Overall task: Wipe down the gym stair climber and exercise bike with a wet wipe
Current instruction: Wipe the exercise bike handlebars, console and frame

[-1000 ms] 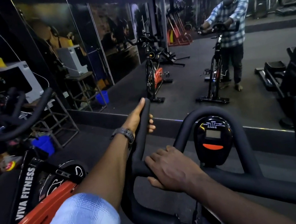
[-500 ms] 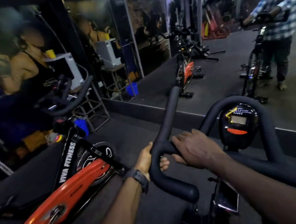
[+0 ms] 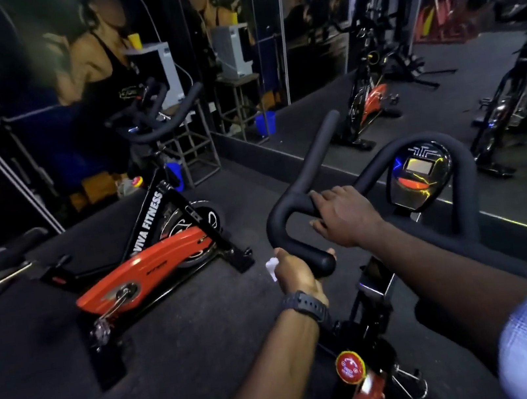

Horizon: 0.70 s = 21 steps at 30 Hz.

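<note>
Sliding down, the left hand (image 3: 296, 275) with the wet wipe (image 3: 272, 268) now grips the handlebar (image 3: 297, 225) end, right hand (image 3: 340, 214) clasping the bend, so this horn seems nearly wiped.

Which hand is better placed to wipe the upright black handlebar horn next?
Left, probably. The left hand holds the white wet wipe at the black foam handlebar's near end; the right hand shows no wipe, steadying the bend.

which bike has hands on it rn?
The near bike, bottom centre with the lit console. Left hand and right hand both grip its left handlebar. The VIVA FITNESS bike stands untouched to the left.
</note>
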Tool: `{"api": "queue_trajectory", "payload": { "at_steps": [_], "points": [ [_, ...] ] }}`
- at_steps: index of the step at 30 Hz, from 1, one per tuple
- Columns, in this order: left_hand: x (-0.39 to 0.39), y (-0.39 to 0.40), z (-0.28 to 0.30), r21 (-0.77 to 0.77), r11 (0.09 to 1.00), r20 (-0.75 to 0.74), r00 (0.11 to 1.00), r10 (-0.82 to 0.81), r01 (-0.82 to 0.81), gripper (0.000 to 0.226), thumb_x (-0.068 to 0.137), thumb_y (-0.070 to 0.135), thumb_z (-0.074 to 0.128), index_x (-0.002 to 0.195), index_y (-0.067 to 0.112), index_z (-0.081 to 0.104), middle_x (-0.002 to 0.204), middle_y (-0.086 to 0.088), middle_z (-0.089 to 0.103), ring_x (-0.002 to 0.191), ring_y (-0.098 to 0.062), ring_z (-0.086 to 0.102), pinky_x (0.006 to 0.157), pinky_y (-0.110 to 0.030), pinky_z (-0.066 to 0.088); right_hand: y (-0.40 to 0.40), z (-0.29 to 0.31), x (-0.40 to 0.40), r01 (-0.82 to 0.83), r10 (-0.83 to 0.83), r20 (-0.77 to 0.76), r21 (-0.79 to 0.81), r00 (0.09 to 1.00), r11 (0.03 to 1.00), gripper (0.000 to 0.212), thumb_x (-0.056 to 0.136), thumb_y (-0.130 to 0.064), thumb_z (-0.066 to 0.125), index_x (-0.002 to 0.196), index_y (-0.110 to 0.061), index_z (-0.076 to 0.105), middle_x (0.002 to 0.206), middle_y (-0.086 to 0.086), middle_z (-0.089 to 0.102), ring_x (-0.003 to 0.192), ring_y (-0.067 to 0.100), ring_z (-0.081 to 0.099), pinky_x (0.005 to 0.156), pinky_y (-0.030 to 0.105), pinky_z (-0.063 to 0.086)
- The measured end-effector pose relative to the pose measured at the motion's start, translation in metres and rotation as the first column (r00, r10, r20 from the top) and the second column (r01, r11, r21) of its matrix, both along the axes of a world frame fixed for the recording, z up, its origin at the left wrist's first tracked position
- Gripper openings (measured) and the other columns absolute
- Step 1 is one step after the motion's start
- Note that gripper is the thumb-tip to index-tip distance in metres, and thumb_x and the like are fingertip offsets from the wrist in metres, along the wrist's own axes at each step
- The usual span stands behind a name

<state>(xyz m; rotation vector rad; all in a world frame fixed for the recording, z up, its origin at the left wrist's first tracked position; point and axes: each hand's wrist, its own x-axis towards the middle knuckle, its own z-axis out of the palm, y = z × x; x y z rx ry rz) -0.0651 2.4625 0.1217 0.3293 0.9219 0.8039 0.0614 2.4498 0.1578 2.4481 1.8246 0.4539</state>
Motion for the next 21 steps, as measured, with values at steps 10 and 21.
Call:
{"api": "queue_trajectory", "payload": {
  "at_steps": [10, 21],
  "points": [
    [-0.021, -0.053, 0.012, 0.122, 0.989, -0.076, 0.994, -0.078, 0.087, 0.044, 0.106, 0.034, 0.026, 0.127, 0.004, 0.049, 0.096, -0.019, 0.068, 0.071, -0.028, 0.07, 0.054, -0.031, 0.058, -0.018, 0.013, -0.043, -0.164, 0.193, -0.286, 0.121, 0.939, 0.979, 0.043, 0.094, -0.04, 0.055, 0.13, -0.016, 0.053, 0.129, 0.009, 0.059, 0.119, 0.031, 0.053, 0.095, 0.043, 0.047],
    [-0.16, -0.097, 0.028, 0.377, 0.921, -0.195, 0.964, 0.178, -0.094, 0.035, 0.1, 0.03, 0.04, 0.084, 0.014, 0.067, 0.077, -0.008, 0.068, 0.074, -0.024, 0.067, 0.079, -0.044, 0.054, -0.03, 0.012, -0.193, -0.458, 0.552, -0.608, 0.322, 0.571, 0.829, 0.027, 0.091, -0.039, 0.059, 0.111, -0.02, 0.062, 0.102, 0.007, 0.07, 0.094, 0.028, 0.066, 0.079, 0.039, 0.054]
  ]
}}
